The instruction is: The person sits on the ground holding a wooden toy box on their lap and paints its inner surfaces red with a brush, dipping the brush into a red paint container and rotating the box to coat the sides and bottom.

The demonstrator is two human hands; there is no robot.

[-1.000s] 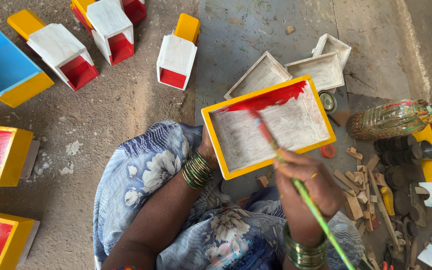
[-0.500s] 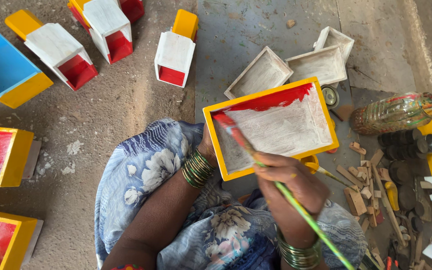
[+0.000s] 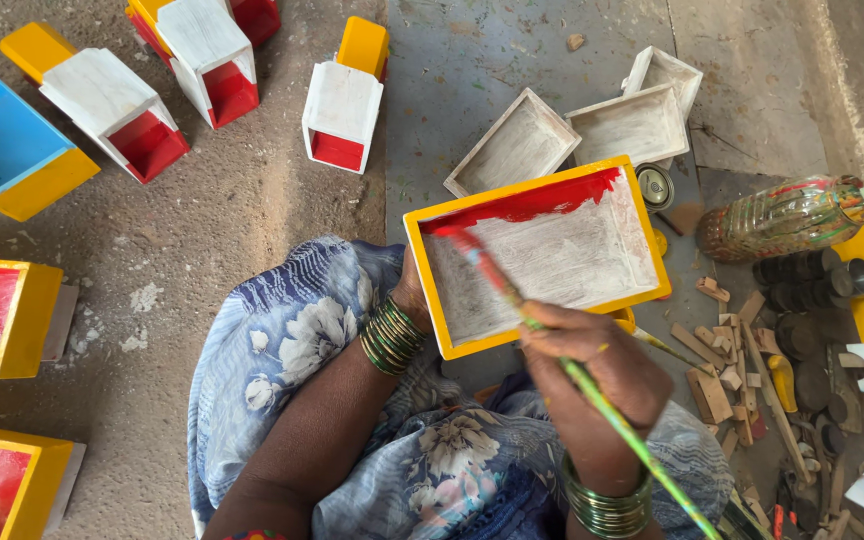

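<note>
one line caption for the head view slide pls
Right hand brushes red paint inside a yellow-rimmed wooden tray steadied by the left hand.

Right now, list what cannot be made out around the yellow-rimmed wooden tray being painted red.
- Left hand: head view, fingers hidden behind the yellow-rimmed wooden tray; its grip cannot be seen.
- Thin green-handled paintbrush: handle end cut off by the bottom edge.
- Right hand: fingertips curl under, out of sight.
- Small round tin: partly hidden by the tray's corner; contents too small to tell.
</note>
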